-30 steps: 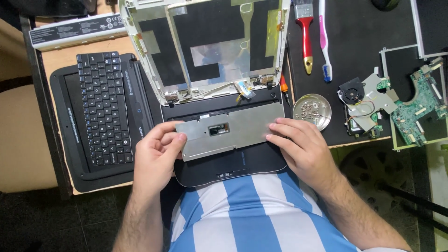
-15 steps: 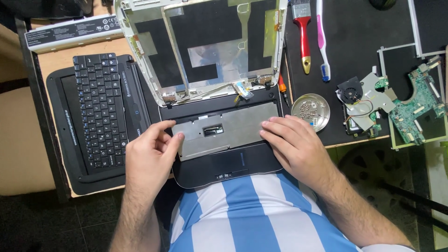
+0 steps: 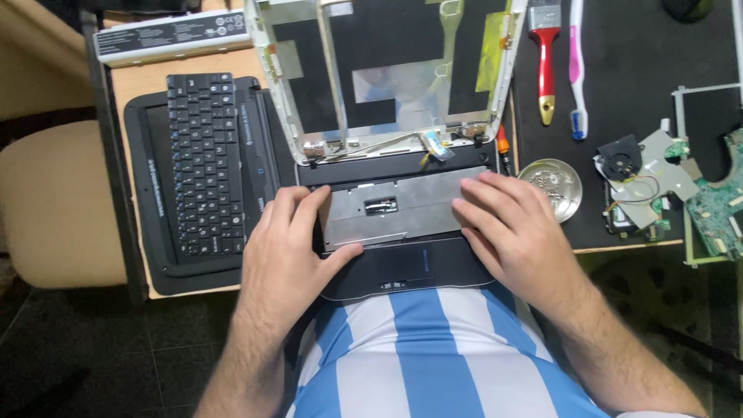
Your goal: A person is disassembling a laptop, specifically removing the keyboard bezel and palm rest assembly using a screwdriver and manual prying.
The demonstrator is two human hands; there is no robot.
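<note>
Probably a repair bench: dismantled laptop [image 3: 395, 155], circuit board [image 3: 716, 205], brush [image 3: 545, 54].

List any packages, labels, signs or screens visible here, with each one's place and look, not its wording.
Battery pack label: top left on the desk, a long pale grey bar with small dark print.
Screen housing: top centre, hinged up behind the laptop base that both hands touch; no lit panel, only a white frame with black backing, silver foil and yellow tape.
Keyboard tray strip: left, a line of white print on the black edge.
No packages or signs.
</note>
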